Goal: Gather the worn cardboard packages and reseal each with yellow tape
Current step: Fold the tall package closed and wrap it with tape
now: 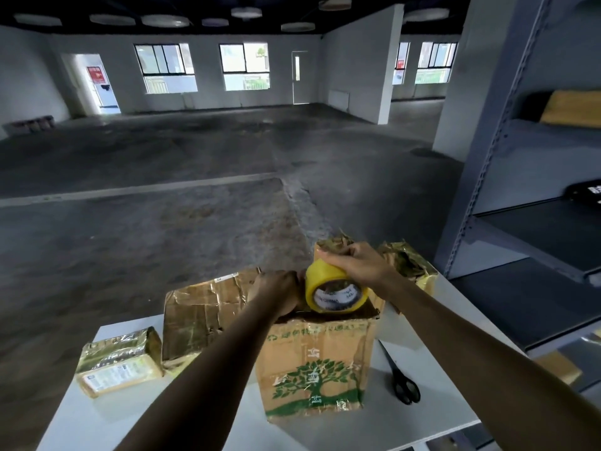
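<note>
R: my right fingers clamp tape roll over tree-printed box; L: my left fingers curl at its top, grasp undeterminable

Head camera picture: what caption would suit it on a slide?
Right hand holds a yellow tape roll above a worn tree-printed box, left hand beside the roll.

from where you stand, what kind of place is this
Probably a warehouse or storeroom: a wide, worn concrete floor, grey metal shelving on the right, and a white table holding worn cardboard boxes, with a yellow tape roll gripped in the right hand.
</note>
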Demonstrator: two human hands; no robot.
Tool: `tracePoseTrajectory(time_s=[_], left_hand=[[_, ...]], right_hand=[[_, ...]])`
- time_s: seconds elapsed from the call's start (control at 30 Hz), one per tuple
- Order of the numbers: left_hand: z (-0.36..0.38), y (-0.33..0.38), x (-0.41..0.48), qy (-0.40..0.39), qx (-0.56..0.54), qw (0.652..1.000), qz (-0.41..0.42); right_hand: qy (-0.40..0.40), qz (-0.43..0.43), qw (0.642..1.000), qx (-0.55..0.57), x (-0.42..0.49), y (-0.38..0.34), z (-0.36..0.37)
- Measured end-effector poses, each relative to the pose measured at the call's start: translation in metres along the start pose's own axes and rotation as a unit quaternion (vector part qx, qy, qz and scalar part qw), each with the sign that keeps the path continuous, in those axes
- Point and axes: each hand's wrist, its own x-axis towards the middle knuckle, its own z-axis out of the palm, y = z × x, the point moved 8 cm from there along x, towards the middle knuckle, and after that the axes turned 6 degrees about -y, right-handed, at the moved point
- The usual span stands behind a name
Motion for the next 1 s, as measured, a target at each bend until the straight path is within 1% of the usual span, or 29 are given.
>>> tracePoseTrajectory(time_s=[0.07, 0.17, 0.27, 0.33, 0.4, 0.47, 0.5, 0.6, 0.67, 0.7, 0.77, 0.8, 0.83, 0.87, 0.93, 1.0], left_hand=[[0.005, 0.000, -0.001, 0.011, 0.022, 1.000, 0.005], [0.006, -0.006, 0.000, 0.017, 0.012, 1.000, -0.021], [0.008, -0.003, 0.002, 0.012, 0.026, 0.999, -0.017], [0.009, -0.004, 0.003, 0.012, 0.023, 0.999, -0.023], [0.009, -0.006, 0.003, 0.016, 0.016, 0.999, -0.025], [0.012, -0.008, 0.004, 0.011, 0.007, 1.000, -0.018], [0.013, -0.009, 0.004, 0.009, -0.003, 1.000, -0.014], [0.007, -0.010, 0.000, 0.036, -0.028, 0.999, -0.017], [-0.001, -0.006, -0.003, 0.058, -0.068, 0.996, -0.001], [-0.004, -0.004, -0.006, 0.060, -0.119, 0.991, 0.025], [-0.009, 0.002, -0.012, 0.027, -0.250, 0.964, 0.088], [-0.010, 0.009, -0.016, -0.017, -0.279, 0.954, 0.108], [-0.007, 0.015, -0.018, -0.065, -0.263, 0.955, 0.118], [-0.003, 0.021, -0.020, -0.102, -0.208, 0.965, 0.122], [0.000, 0.032, -0.022, -0.123, -0.105, 0.977, 0.138], [0.004, 0.041, -0.020, -0.128, -0.064, 0.978, 0.149]], right_hand=[[0.013, 0.007, 0.998, 0.059, -0.003, 0.007, 0.003], [0.053, 0.061, 0.985, 0.152, -0.007, 0.029, 0.003], [0.037, 0.067, 0.980, 0.184, -0.009, 0.033, 0.005], [0.060, 0.040, 0.984, 0.161, -0.011, 0.026, -0.002], [0.082, 0.006, 0.991, 0.105, -0.012, 0.010, -0.014], [0.088, -0.003, 0.995, 0.055, -0.009, 0.000, -0.027], [0.089, -0.005, 0.995, 0.035, -0.008, -0.004, -0.033], [0.047, 0.001, 0.999, -0.010, -0.009, -0.012, -0.035], [0.050, -0.014, 0.999, -0.004, -0.014, -0.013, -0.036], [0.059, -0.021, 0.998, 0.011, -0.016, -0.012, -0.037], [0.068, -0.027, 0.997, 0.030, -0.018, -0.007, -0.039], [0.064, -0.023, 0.997, 0.038, -0.018, -0.004, -0.040], [0.060, -0.015, 0.997, 0.043, -0.018, -0.001, -0.041], [0.059, -0.007, 0.997, 0.046, -0.017, 0.001, -0.042], [0.071, 0.009, 0.996, 0.044, -0.017, 0.007, -0.044], [0.084, 0.013, 0.995, 0.061, -0.017, 0.012, -0.044]])
